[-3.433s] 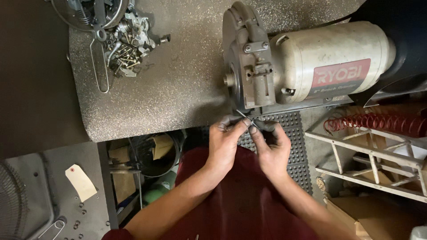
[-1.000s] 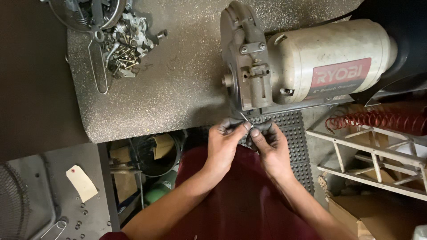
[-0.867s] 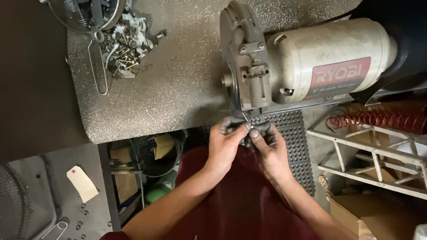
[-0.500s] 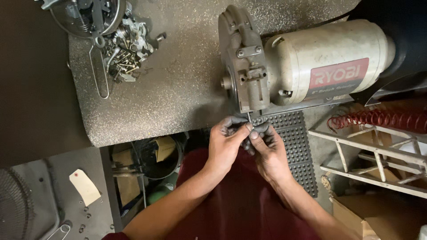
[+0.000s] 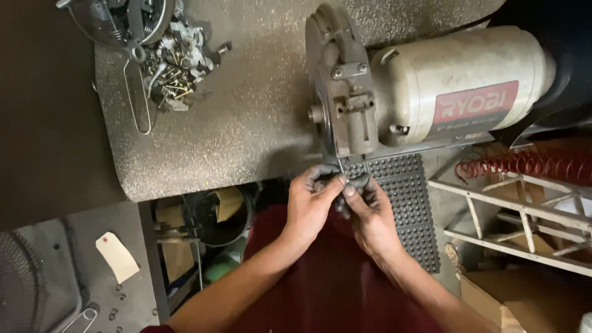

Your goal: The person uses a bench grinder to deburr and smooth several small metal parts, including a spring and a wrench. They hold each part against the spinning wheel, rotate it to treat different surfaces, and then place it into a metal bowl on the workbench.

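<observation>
Speckled bench [image 5: 234, 123] edge: left hand [image 5: 310, 203], right hand [image 5: 369, 213] together pinch thin metal pin [image 5: 341, 168] between fingertips.

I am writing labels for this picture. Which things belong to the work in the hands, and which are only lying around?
In the work:
left hand
right hand
thin metal rod pinched between them
motor just above

Lying about:
pile of small metal parts
paper tag
red coiled hose
white rack
black rubber mat

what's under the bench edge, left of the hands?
Under the speckled bench: a dark bucket holding cardboard pieces, plus a green object. Further back is hidden by the benchtop and shadow.
</observation>
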